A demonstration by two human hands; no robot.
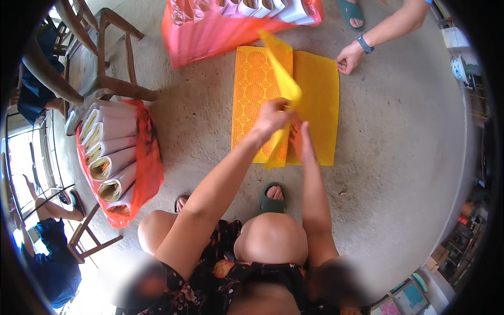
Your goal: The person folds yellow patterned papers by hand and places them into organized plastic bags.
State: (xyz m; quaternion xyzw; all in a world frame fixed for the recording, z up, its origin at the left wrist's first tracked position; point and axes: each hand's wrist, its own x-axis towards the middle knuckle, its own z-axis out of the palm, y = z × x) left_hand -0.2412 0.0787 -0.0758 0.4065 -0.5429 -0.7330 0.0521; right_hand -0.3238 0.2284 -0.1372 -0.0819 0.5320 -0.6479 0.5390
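Observation:
On the floor in front of me lies yellow paper (317, 105), its left part covered with an orange circle pattern (252, 79). A narrow yellow flap of paper (283, 73) stands up from its middle, blurred by motion. My left hand (274, 115) is closed on the lower part of this flap. Just right of it, my right hand (303, 140) is held edge-on with its fingers stretched out, over the paper; whether it touches the flap I cannot tell. Another person's hand (346, 59) is at the paper's far right corner.
Rolled papers fill a red plastic bag (149, 165) to my left. A larger red bag (205, 39) of white rolls lies beyond the paper. A wooden chair (115, 86) stands at the far left. The other person's sandal (352, 14) is at the top, my own sandals (273, 198) nearer.

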